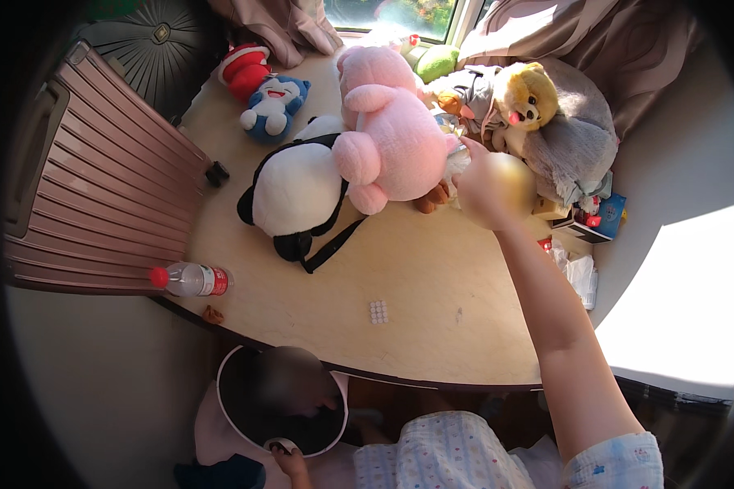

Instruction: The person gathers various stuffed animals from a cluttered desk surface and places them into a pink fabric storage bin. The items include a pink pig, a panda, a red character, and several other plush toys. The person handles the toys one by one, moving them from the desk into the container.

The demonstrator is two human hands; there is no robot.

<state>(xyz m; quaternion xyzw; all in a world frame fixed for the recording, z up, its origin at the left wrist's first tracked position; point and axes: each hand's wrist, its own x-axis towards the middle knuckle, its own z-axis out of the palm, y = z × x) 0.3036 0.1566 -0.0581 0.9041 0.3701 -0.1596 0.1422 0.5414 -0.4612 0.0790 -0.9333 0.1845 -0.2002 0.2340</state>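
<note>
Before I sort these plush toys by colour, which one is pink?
The large plush toy just right of the black-and-white plush; its fur is pink, no other's is.

Sunlight comes in through the window [391, 15] at the top, making bright spots on the right curtain [538, 37] and a big, glaring white patch on the pale wall [685, 301]. It is much darker below the table [465, 285], whose front edge bends like a bow, and the picture's corners are black. Soft, smudgy blurs cover the right hand [491, 193] and part of the dark round thing [281, 395] below.
</note>
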